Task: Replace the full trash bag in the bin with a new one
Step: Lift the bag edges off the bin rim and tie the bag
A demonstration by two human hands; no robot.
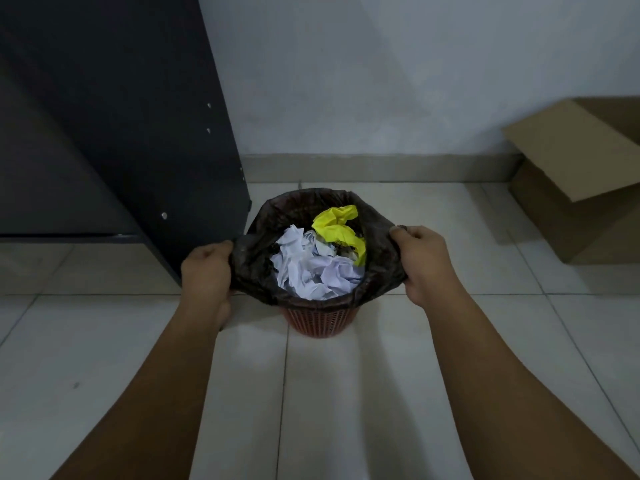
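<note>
Gripping the trash bag by its rim on both sides, with the bin directly below and between the hands.

The left hand and right hand each curl round a bunch of black plastic at opposite edges of the bag's mouth, equally near it. The bag sits upright in the red mesh bin on the tiled floor, so I judge its way out is straight up. Crumpled white paper and a yellow scrap fill it. A dark cabinet stands just beside the bin, close to the left hand, and a cardboard box sits well apart on the right. I can see no new bag.
</note>
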